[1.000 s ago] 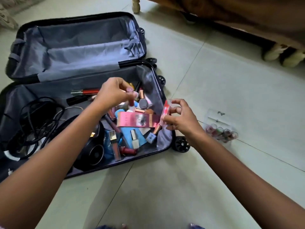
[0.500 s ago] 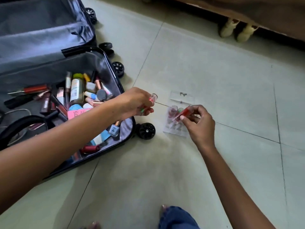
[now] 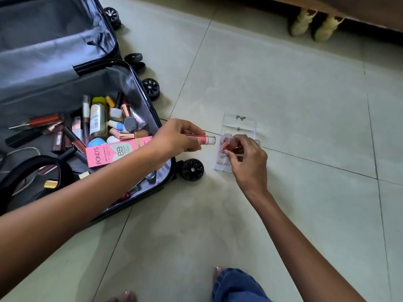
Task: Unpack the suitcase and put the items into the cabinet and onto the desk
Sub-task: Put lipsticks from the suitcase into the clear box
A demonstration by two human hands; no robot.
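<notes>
— Suitcase tubes, where are they?
— Left hand fingers pinch a pink tube; right hand fingers pinch a red tube over the clear pack on the floor, just beside the open suitcase's corner wheel.

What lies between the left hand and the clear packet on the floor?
In the head view, only the pink tube the left hand pinches, its clear end pointing at the clear packet, where the right hand pinches a red tube.
</notes>
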